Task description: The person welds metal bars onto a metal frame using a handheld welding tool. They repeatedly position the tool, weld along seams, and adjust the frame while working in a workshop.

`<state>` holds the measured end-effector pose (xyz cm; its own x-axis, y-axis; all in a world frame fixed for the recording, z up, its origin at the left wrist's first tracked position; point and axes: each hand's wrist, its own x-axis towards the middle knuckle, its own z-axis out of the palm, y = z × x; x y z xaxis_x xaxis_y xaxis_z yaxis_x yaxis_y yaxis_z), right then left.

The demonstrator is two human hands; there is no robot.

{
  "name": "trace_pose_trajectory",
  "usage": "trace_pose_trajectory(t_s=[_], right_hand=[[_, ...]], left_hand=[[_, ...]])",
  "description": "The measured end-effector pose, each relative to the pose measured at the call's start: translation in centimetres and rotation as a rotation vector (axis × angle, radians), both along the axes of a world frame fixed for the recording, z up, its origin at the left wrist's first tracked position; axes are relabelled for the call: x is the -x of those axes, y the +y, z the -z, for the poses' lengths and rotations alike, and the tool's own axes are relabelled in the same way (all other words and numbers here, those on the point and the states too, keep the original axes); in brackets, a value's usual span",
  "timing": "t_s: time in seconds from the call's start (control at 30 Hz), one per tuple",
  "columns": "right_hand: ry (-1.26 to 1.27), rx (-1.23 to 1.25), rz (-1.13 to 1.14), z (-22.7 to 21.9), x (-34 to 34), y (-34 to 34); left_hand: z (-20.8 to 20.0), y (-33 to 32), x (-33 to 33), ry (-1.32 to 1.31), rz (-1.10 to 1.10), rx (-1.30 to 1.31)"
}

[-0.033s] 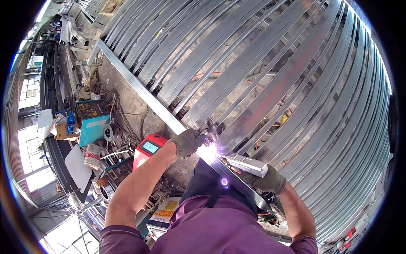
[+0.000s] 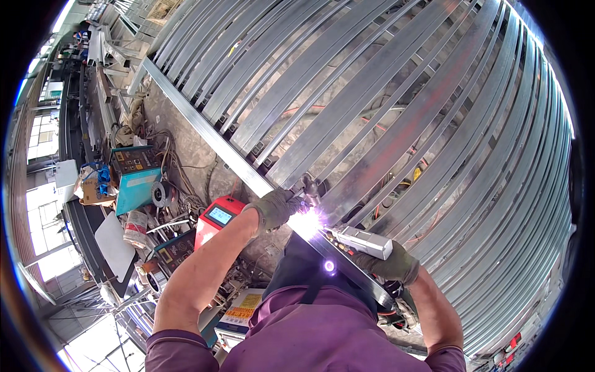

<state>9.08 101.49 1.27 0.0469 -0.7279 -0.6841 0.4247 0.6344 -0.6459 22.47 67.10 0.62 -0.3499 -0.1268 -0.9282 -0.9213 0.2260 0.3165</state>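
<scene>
My right hand (image 2: 393, 263), in a grey-green work glove, is wrapped round a silver, box-bodied welding gun (image 2: 365, 240). The gun's tip points left into a bright white-violet welding glare (image 2: 306, 222) on the long metal rail (image 2: 214, 139) in front of me. My left hand (image 2: 276, 209), gloved too, is closed just left of the glare. A dark metal tool with a hammer-like head (image 2: 308, 186) extends from its fingers over the joint. The glare hides the weld spot and the gun's tip. Flat metal bars (image 2: 322, 133) run away from the rail.
Left of me stand a red box with a lit screen (image 2: 220, 214) and a teal machine (image 2: 137, 180), with tangled cables (image 2: 180, 164) on the floor. A white panel (image 2: 114, 243) leans nearby. Closely spaced bars fill the right side, with hoses (image 2: 403, 186) beneath them.
</scene>
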Motion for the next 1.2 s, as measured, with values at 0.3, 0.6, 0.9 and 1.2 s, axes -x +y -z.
trace_pose_trajectory(t_s=[0.3, 0.6, 0.9, 1.2], right_hand=[[-0.004, 0.063, -0.017, 0.3, 0.0, 0.3], [-0.007, 0.258, 0.028, 3.4, -1.0, 2.6], [0.061, 0.338, 0.018, 4.4, -1.3, 3.0], [0.060, 0.289, -0.038, 3.4, -0.6, 2.9]], left_hand=[[-1.0, 0.2, 0.7, -0.042, -0.019, -0.007], [0.1, -0.1, 0.2, -0.050, -0.023, -0.027], [0.0, 0.0, 0.1, -0.031, -0.021, -0.006], [-0.7, 0.1, 0.7, -0.005, 0.042, 0.015]])
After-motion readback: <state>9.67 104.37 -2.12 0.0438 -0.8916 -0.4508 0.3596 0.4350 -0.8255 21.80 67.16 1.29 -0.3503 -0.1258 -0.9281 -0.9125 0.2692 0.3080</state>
